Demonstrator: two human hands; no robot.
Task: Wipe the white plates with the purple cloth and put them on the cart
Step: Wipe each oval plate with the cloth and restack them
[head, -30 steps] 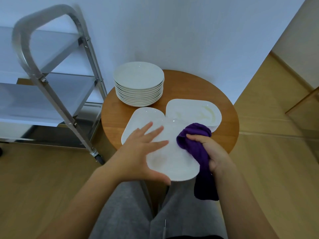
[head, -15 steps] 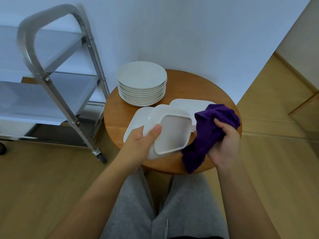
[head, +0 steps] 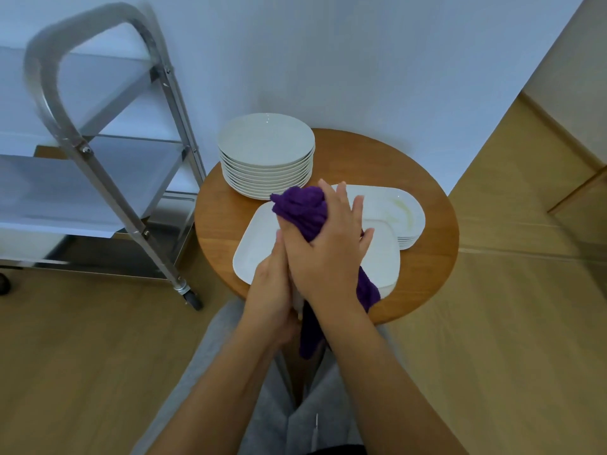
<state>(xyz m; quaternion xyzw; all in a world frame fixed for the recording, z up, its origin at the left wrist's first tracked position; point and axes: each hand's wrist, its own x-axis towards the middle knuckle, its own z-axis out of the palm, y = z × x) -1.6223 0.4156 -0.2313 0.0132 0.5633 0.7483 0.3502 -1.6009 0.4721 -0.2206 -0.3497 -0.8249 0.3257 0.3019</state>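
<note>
Over the round wooden table (head: 427,205), wiping under way: right hand (head: 323,254), fingers spread, pressing purple cloth (head: 303,208) against a white plate (head: 297,298) held edge-on, mostly hidden, gripped by left hand (head: 271,290). Likely next: finishing the wipe, then reaching left to the cart (head: 98,165), shelves bare of plates.

Held plate (head: 297,298) mostly hidden btwn left hand (head: 271,290) & right hand (head: 328,257) (only a sliver shows); cart (head: 98,165) cut off at left edge, handle blurred.
</note>
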